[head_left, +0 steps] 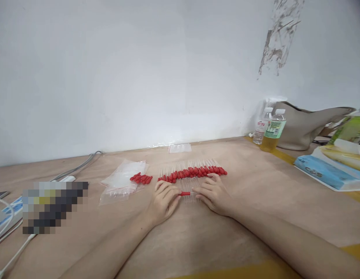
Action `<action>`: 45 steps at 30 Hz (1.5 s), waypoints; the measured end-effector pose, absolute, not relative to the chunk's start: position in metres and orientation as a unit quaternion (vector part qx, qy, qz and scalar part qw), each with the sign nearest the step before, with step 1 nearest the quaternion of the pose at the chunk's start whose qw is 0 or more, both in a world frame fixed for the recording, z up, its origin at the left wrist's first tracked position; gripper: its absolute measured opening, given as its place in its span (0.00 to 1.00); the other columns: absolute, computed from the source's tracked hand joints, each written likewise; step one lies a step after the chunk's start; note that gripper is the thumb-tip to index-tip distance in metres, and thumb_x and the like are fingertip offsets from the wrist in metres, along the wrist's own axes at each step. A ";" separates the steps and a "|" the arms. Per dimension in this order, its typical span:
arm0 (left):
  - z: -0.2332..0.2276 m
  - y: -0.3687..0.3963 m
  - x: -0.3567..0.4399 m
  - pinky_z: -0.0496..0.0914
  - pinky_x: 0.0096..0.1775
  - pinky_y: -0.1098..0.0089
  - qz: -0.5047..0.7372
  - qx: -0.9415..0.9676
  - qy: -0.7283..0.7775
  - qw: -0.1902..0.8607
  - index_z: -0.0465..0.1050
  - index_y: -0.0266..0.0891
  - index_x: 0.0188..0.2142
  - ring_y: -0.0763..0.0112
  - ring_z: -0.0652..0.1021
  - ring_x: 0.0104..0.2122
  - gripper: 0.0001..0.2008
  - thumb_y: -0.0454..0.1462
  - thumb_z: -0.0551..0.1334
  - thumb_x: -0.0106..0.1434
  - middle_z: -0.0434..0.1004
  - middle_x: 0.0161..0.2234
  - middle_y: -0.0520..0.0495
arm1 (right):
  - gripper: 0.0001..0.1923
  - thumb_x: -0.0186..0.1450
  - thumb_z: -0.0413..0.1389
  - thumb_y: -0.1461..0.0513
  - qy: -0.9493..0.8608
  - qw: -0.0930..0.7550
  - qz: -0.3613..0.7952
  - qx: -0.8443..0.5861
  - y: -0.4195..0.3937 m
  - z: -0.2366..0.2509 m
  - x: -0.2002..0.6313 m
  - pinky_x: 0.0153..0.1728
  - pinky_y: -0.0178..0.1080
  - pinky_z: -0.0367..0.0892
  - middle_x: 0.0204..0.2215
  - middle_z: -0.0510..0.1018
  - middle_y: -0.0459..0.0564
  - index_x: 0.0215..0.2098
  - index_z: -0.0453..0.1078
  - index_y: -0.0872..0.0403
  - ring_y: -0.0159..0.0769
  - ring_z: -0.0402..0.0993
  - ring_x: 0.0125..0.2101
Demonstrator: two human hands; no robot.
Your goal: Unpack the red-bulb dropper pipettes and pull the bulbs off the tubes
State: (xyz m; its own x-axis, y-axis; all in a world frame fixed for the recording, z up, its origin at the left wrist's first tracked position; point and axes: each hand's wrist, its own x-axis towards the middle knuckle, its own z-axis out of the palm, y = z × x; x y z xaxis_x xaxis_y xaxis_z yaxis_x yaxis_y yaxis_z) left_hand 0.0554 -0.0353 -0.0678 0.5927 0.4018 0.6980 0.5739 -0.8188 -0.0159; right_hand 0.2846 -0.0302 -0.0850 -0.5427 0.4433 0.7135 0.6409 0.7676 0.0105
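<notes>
Head view: left hand [165, 201] pinches a bulb [185, 193], right hand [215, 194] a tube [193, 193], grips closed; capped tubes [194, 171] lie far, bare tubes [190, 183] and loose bulbs [141, 178] remain.

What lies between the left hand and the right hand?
In the head view, a red bulb and clear tube bridge the left hand and right hand, with loose tubes lying beneath.
</notes>
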 end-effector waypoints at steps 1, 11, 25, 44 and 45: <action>-0.067 -0.036 0.057 0.59 0.44 0.62 -0.355 -0.884 -0.278 0.125 0.67 0.39 0.40 0.68 0.70 0.38 0.09 0.33 0.55 0.59 0.74 0.37 0.47 | 0.10 0.63 0.49 0.61 -0.870 0.360 -0.130 -0.312 -0.031 -0.085 0.284 0.46 0.45 0.50 0.24 0.72 0.45 0.39 0.69 0.50 0.32 0.63 0.32; -0.068 -0.037 0.075 0.59 0.42 0.63 -0.305 -0.892 -0.292 0.160 0.68 0.38 0.32 0.71 0.68 0.32 0.06 0.35 0.54 0.61 0.72 0.28 0.50 | 0.12 0.64 0.46 0.60 -0.876 0.371 -0.109 -0.287 -0.035 -0.082 0.272 0.39 0.41 0.51 0.19 0.69 0.45 0.31 0.70 0.53 0.31 0.59 0.26; -0.057 -0.044 0.072 0.56 0.45 0.59 -0.213 -0.925 -0.287 0.131 0.65 0.38 0.26 0.70 0.65 0.31 0.12 0.36 0.48 0.63 0.68 0.24 0.50 | 0.08 0.63 0.49 0.61 -0.871 0.364 -0.227 -0.239 -0.043 -0.073 0.277 0.38 0.40 0.50 0.17 0.68 0.42 0.30 0.68 0.53 0.29 0.57 0.25; -0.061 -0.044 0.040 0.60 0.37 0.64 -0.269 -0.898 -0.346 0.036 0.62 0.38 0.26 0.70 0.65 0.27 0.13 0.35 0.44 0.64 0.65 0.23 0.50 | 0.11 0.64 0.48 0.63 -0.847 0.354 -0.275 -0.285 -0.037 -0.070 0.309 0.39 0.39 0.49 0.20 0.70 0.42 0.42 0.67 0.49 0.29 0.61 0.27; -0.061 -0.042 0.036 0.61 0.35 0.66 -0.289 -0.882 -0.372 0.026 0.62 0.38 0.27 0.70 0.65 0.28 0.13 0.35 0.44 0.64 0.65 0.24 0.50 | 0.11 0.63 0.48 0.62 -0.832 0.362 -0.258 -0.333 -0.034 -0.070 0.310 0.39 0.40 0.49 0.21 0.72 0.43 0.42 0.68 0.50 0.30 0.62 0.28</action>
